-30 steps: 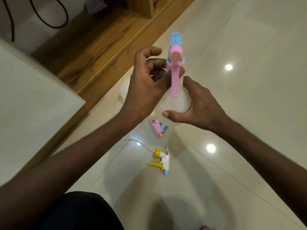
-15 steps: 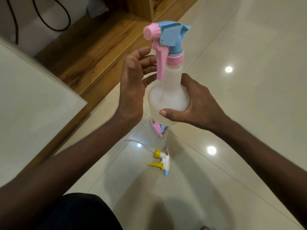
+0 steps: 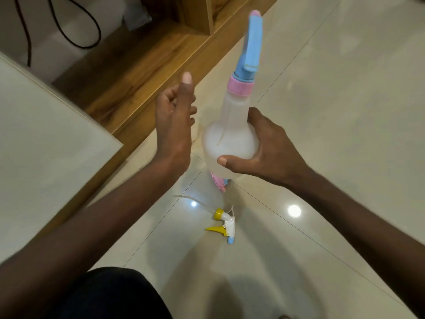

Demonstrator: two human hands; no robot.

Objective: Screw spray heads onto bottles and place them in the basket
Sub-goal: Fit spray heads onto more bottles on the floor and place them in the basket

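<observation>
— Which step is this?
— Head looks seated on the bottle (image 3: pixel 230 139); right hand (image 3: pixel 264 155) clamps its body, left hand (image 3: pixel 174 125) loose beside it, gripping nothing.
— Next?
— Find the basket; none visible.

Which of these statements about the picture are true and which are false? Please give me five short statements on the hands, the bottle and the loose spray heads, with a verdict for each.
1. The right hand grips the body of the bottle. True.
2. The left hand is twisting the pink collar. False: it is apart from the bottle, fingers relaxed, holding nothing.
3. A blue spray head sits on top of the bottle. True.
4. The yellow and white spray head lies on the wooden ledge. False: it lies on the tiled floor.
5. A pink spray head shows partly on the floor below the bottle. True.
</observation>
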